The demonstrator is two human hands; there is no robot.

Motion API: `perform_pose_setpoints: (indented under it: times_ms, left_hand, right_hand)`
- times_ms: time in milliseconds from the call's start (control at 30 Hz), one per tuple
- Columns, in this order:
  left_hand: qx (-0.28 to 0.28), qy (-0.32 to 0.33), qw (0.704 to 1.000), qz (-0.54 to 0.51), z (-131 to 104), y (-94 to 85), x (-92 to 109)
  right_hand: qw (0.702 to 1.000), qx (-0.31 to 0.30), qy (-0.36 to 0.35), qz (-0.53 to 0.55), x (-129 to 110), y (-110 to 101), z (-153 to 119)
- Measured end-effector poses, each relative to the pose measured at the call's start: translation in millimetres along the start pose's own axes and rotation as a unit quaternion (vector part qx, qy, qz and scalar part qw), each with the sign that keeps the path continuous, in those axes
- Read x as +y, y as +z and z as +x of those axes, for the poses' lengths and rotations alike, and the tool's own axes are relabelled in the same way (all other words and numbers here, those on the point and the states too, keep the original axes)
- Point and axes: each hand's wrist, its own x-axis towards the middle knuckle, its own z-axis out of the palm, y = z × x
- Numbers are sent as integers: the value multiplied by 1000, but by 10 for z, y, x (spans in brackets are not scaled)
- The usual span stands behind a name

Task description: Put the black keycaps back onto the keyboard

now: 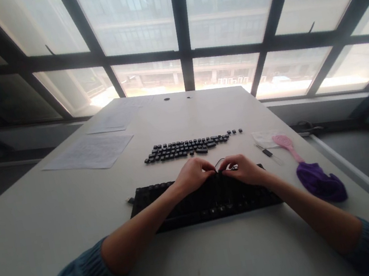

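"What's the biggest thing here?"

"The white table (pixel 199 259). It fills the middle and bottom of the frame."

"And on it?"

"A long black keyboard (pixel 197 208), lying flat just below the middle. It looks hard and stiff, and a bit heavy. I'd take it by its two short ends, one hand on each, and keep off the bare part where the keys are gone."

"Where are the hands?"

"Over its top edge, near the middle. The left hand (pixel 193 174) has thumb and finger pinched together. The right hand (pixel 245 171) is pinching too, and the tips almost meet. They seem to hold a thin dark cord (pixel 218 161). I can't see the tiny bit right between the tips."

"What's that purple lump?"

"A purple cloth (pixel 320 180), at the lower right. It looks soft and floppy, so any fold will do. The pink brush (pixel 285 143) above it looks light. Hold it by the handle."

"And the little stuff?"

"A small wire tool (pixel 267 152) sits right of the middle. Its wires look thin and bendy, so take the dark block. The loose keys (pixel 186 148) are above the hands, light and smooth, and could slip. Pinch one by its sides. The cord looks soft, but a hard tug could hurt it. Hold it gently, near its end."
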Motion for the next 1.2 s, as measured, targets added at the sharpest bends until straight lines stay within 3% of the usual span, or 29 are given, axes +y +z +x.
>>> perform_pose_setpoints:
  times_ms: [367, 667, 967, 1200]
  left_hand:
    - [-7, 38, 998, 42, -24, 43, -30]
    - [4, 94, 991, 95, -53, 114, -45]
    - [2, 95, 986, 134, -65, 148, -33]
    - [-1, 89, 984, 153, -80, 134, -17]
  right_hand:
    - [999, -13, -22, -28, 21, 29, -37]
    - [990, -18, -105, -96, 4, 43, -64]
    - [972, -37, -156, -173, -60, 23, -64]
    - [974, -33, -165, -149, -30, 11, -82]
